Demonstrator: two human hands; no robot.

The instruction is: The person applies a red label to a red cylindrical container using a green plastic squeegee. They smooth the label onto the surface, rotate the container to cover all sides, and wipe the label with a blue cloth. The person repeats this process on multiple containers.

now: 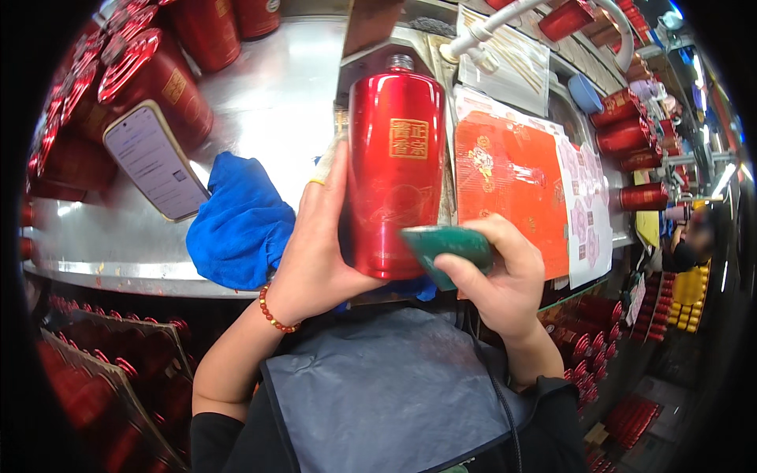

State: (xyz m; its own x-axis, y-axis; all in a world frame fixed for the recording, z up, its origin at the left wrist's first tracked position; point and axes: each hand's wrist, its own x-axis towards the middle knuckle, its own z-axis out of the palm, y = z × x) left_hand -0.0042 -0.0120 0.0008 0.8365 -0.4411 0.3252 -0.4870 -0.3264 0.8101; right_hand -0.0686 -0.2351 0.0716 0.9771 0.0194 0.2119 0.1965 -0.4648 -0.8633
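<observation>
A glossy red bottle (394, 189) with a gold square emblem and a bare threaded neck stands out in front of me, its base toward me. My left hand (319, 229) is wrapped round its left side and base, with a pale finger cover on one finger. In my right hand (505, 272) I pinch a dark green, flat-edged scraper (453, 251) between thumb and fingers. The scraper's edge lies at the lower right of the bottle; whether it touches the surface I cannot tell. A crumpled blue cloth (240, 225) lies left of my left hand.
On the metal table (268, 87), a phone (156, 162) leans against several red bottles (162, 87). Printed red sheets (505, 189) lie right of the bottle, near a white pipe (481, 39) and a blue cup (583, 93). Crates of red bottles (118, 370) stand below left.
</observation>
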